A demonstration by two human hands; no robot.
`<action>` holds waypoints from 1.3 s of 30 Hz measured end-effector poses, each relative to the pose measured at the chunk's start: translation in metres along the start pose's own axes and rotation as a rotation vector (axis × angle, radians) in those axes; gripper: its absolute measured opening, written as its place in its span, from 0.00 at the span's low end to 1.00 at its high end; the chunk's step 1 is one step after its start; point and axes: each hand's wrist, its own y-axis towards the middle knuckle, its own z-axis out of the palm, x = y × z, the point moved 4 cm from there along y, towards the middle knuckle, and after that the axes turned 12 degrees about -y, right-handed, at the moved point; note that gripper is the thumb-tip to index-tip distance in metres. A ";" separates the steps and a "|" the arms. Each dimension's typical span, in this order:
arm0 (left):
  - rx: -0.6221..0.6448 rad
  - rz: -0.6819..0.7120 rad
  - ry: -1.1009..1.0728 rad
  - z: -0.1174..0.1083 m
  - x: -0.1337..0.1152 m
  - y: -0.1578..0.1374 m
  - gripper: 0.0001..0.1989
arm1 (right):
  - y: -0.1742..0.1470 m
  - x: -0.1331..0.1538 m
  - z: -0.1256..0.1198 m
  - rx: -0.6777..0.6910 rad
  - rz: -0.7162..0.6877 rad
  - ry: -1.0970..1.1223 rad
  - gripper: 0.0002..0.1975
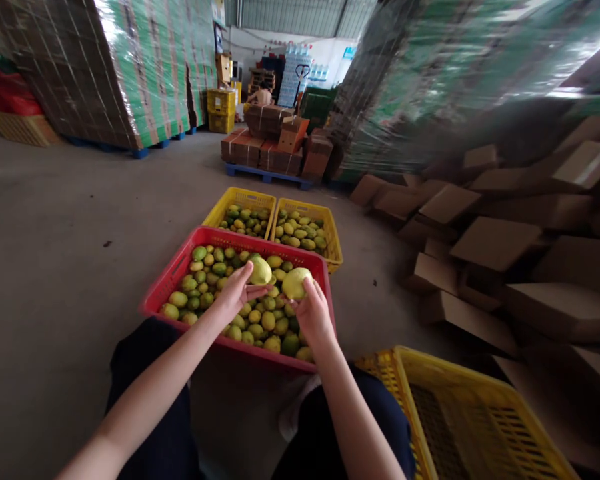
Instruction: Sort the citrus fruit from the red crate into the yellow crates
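Lemons fill both hands: the left hand (237,291) cups one pale yellow lemon (261,271) on its upturned fingers, the grip loosely curled beneath the fruit, while the right hand (314,315) pinches a second lemon (296,283) from below and behind, fingertips pressed round it. Each fruit sits at the far tip of its hand, lifted just clear of the heap — probably raised so the skin can be looked over, since both are turned up towards the camera. Below the hands lies the red crate (173,275), loaded with green and yellow lemons, resting on the concrete floor (65,253) between the person's knees. Just beyond it, touching its far rim, stand two yellow crates (330,233) side by side, also filled with fruit. Near right, an empty yellow crate (480,413) sits tilted beside the right leg. Farther right, flattened and folded cardboard boxes (495,243) lie in a loose pile. At the far end, brown cartons (275,147) are stacked on a blue pallet, with tall wrapped pallet loads (125,67) at the left.
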 end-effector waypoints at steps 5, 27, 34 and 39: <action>-0.086 -0.327 -0.152 -0.002 0.013 -0.001 0.26 | 0.007 -0.019 0.007 0.104 0.409 0.168 0.12; -0.105 0.220 0.208 -0.008 0.003 0.004 0.12 | 0.000 -0.010 0.001 -0.029 -0.059 -0.168 0.14; 0.222 0.791 0.844 0.006 -0.016 -0.013 0.23 | -0.009 -0.001 -0.004 -0.213 -0.729 -0.757 0.23; 0.319 0.903 0.992 0.009 -0.012 -0.017 0.20 | -0.011 -0.005 0.001 -0.177 -0.849 -0.773 0.21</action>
